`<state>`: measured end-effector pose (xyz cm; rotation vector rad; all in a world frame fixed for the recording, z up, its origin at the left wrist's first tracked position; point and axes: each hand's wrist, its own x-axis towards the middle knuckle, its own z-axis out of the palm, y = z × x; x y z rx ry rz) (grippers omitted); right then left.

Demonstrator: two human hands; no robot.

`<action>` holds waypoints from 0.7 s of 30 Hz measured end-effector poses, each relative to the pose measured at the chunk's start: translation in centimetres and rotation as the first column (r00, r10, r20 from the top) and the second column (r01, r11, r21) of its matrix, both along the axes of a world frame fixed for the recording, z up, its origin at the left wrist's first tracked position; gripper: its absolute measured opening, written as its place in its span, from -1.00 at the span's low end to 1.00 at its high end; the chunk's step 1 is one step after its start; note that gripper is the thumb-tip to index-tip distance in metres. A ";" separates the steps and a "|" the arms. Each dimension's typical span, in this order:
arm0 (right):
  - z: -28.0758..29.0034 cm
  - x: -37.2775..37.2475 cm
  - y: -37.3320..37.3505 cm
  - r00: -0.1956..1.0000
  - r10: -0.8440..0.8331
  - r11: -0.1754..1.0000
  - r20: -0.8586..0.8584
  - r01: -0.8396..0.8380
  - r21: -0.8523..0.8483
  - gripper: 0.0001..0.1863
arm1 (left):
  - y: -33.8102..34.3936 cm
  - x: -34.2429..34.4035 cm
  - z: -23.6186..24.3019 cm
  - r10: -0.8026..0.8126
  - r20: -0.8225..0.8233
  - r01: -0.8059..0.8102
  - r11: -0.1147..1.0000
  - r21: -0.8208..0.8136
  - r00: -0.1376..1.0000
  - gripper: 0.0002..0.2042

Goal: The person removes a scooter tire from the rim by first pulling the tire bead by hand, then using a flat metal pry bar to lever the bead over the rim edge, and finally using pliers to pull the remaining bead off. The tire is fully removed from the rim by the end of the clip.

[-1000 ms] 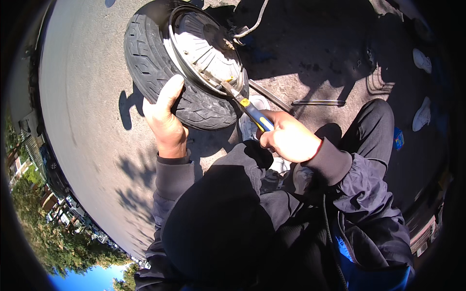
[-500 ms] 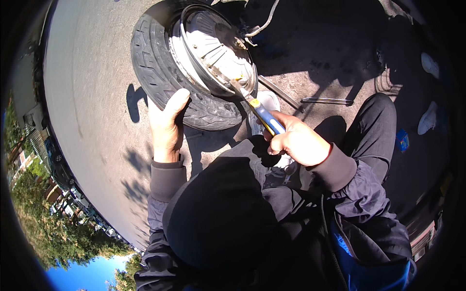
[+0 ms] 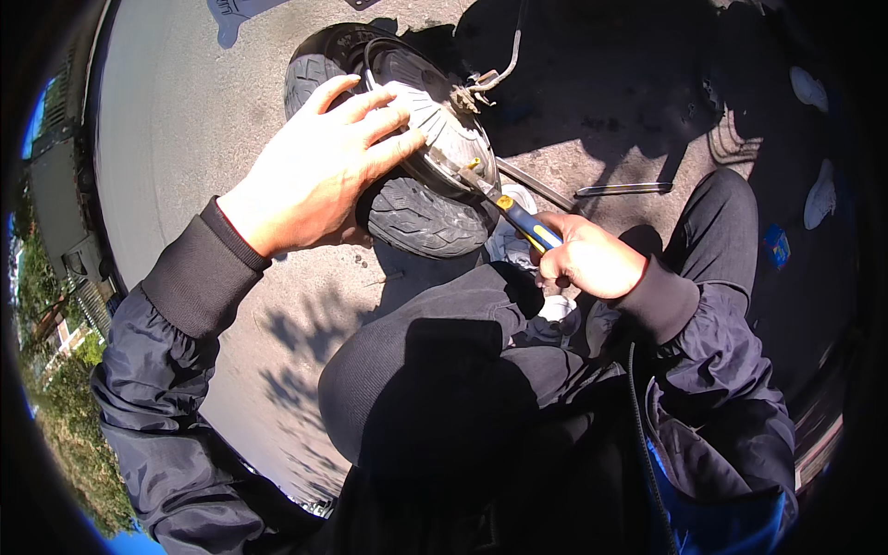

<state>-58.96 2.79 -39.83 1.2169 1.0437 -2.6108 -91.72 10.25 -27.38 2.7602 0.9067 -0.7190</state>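
Note:
A black treaded tyre (image 3: 430,217) surrounds a ribbed silvery wheel hub (image 3: 435,120), standing tilted on the ground before me. My left hand (image 3: 324,162) lies across the tyre with its fingers spread, their tips reaching the rim and hub; its thumb is mostly hidden below. In my right hand (image 3: 592,254) is a pair of pliers (image 3: 529,222) with blue and yellow handles, the fingers closed around them. The plier jaws meet the near edge of the rim, beside a small yellow spot (image 3: 475,164). Whether they grip anything there is hard to see.
A grey cable (image 3: 509,69) rises from the axle. Right of the wheel lie a metal bar (image 3: 536,185) and a slim metal lever (image 3: 624,190). My bent knee (image 3: 726,208) is at the right, near a small blue packet (image 3: 777,245). A grey flat piece (image 3: 242,14) lies far left.
My left hand has gone from gripping the tyre's near left side to lying over it onto the hub. The wheel appears farther right, and the pliers stay at the rim.

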 end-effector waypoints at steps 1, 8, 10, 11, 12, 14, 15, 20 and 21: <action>0.1 -0.3 -0.2 0.997 -0.060 0.998 -0.044 0.058 -0.031 -0.61 | 0.0 -0.2 -0.2 0.002 0.070 -0.002 1.000 0.004 0.998 0.14; 1.3 -4.0 -3.5 0.884 -0.468 0.758 -0.018 0.390 -0.523 -0.55 | -1.7 -2.7 -1.5 0.149 0.121 -0.138 0.986 -0.097 0.981 0.01; 1.2 -4.1 -3.8 0.847 -0.532 0.696 -0.001 0.436 -0.570 -0.56 | -2.3 -3.2 -1.8 0.197 0.181 -0.182 0.978 -0.098 0.963 0.00; 1.1 -4.0 -3.9 0.845 -0.535 0.695 -0.020 0.426 -0.580 -0.57 | -2.5 -3.3 -2.0 0.211 0.190 -0.197 0.976 -0.088 0.959 0.00; 1.0 -3.9 -4.0 0.844 -0.536 0.692 -0.015 0.429 -0.581 -0.57 | -2.6 -3.4 -2.2 0.220 0.203 -0.209 0.975 -0.075 0.954 -0.01; 0.9 -3.8 -4.3 0.813 -0.581 0.644 -0.025 0.441 -0.624 -0.56 | -2.8 -3.4 -2.4 0.243 0.216 -0.231 0.970 -0.080 0.946 -0.01; 0.9 -3.8 -4.5 0.802 -0.597 0.617 -0.006 0.455 -0.642 -0.56 | -2.8 -3.4 -2.5 0.253 0.223 -0.241 0.967 -0.081 0.941 0.00; 1.3 -4.2 -5.9 0.722 -0.692 0.439 0.023 0.445 -0.780 -0.54 | -3.4 -3.6 -2.8 0.274 0.251 -0.268 0.962 -0.059 0.928 0.01; 1.5 -4.3 -6.1 0.717 -0.696 0.403 0.036 0.432 -0.807 -0.53 | -3.7 -3.8 -2.8 0.284 0.242 -0.275 0.959 -0.070 0.928 0.01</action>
